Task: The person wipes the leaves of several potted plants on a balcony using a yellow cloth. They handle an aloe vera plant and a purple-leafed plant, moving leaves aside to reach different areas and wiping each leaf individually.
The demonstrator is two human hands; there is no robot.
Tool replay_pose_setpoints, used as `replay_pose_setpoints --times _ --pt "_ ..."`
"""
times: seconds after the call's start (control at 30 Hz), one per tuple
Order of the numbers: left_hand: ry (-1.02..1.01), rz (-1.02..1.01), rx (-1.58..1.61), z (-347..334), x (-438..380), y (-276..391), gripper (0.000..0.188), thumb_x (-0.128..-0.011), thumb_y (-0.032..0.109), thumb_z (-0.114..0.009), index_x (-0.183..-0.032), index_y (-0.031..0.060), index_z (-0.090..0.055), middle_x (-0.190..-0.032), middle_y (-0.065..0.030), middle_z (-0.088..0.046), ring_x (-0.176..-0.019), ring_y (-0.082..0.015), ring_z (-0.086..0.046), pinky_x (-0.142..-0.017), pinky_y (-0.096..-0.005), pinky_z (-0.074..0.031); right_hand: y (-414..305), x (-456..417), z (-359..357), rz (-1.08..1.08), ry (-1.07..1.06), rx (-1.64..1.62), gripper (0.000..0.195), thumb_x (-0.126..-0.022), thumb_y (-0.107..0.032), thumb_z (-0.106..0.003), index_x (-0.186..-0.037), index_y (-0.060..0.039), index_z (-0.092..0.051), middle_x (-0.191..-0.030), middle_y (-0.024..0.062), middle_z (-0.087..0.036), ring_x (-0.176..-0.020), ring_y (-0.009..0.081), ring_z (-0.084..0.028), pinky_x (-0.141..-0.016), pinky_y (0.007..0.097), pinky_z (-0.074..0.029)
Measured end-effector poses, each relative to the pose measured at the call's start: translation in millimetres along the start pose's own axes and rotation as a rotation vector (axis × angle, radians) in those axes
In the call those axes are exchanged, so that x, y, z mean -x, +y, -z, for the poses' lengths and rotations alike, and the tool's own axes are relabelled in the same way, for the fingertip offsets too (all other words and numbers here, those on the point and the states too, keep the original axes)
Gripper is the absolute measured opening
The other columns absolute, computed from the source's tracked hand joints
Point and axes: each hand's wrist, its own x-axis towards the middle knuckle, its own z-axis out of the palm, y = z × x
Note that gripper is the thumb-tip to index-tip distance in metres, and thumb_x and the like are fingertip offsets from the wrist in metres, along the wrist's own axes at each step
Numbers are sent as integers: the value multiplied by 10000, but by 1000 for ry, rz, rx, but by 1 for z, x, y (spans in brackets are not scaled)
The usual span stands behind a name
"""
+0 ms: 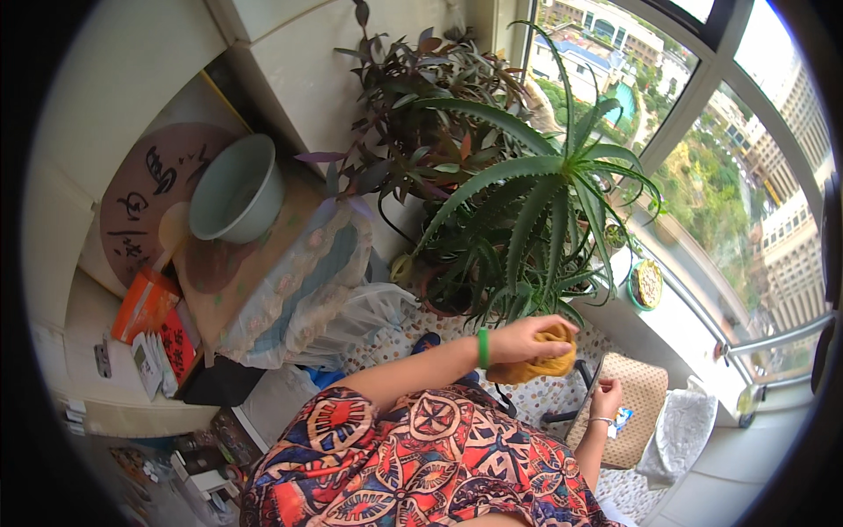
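My left hand (530, 339), with a green band at the wrist, is closed around a bunched mustard-yellow cloth (527, 372). It is just below the toothed leaves of a large potted aloe plant (537, 178). Over a tan patterned seat (632, 382) my right hand (607, 394) has its fingers curled in. Whether anything is between those fingertips is too small to tell. A small blue-and-white packet (621, 419) shows beside my right wrist, which wears a bracelet.
Purple-leaved plants (435, 112) crowd behind the aloe. Right of it, a round green-rimmed container (645, 284) stands on the windowsill (691, 329). A white cloth (678, 431) hangs by the seat. At left, a grey-green basin (237, 191) tilts on a covered table near an orange bag (146, 303).
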Motion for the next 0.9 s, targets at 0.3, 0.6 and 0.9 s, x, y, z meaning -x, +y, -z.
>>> replay_pose_setpoints --times 0.3,0.6,0.9 --pt "430 -199 -135 73 130 95 192 -940 199 -621 -848 34 -585 -857 -15 -532 -809 -104 -506 -755 -257 -401 -202 -18 56 362 300 -302 164 -921 20 -478 -1019 5 -609 -887 58 -619 -802 128 -589 -739 252 -472" --pt "470 -521 -737 172 167 237 142 -766 57 -700 -688 14 -589 -1011 -97 -649 -1110 -302 -552 -981 -395 -415 -526 9 58 1170 129 -444 182 -839 114 -531 -936 12 -646 -923 94 -638 -888 192 -628 -801 299 -509" --pt "310 -283 -602 298 97 275 246 -826 69 -609 -1065 13 -601 -1046 -88 -620 -768 -87 -598 -731 -239 -477 -714 -111 -104 1298 -328 359 207 -827 -75 -554 -938 -40 -726 -994 197 -684 -979 335 -639 -907 392 -498"
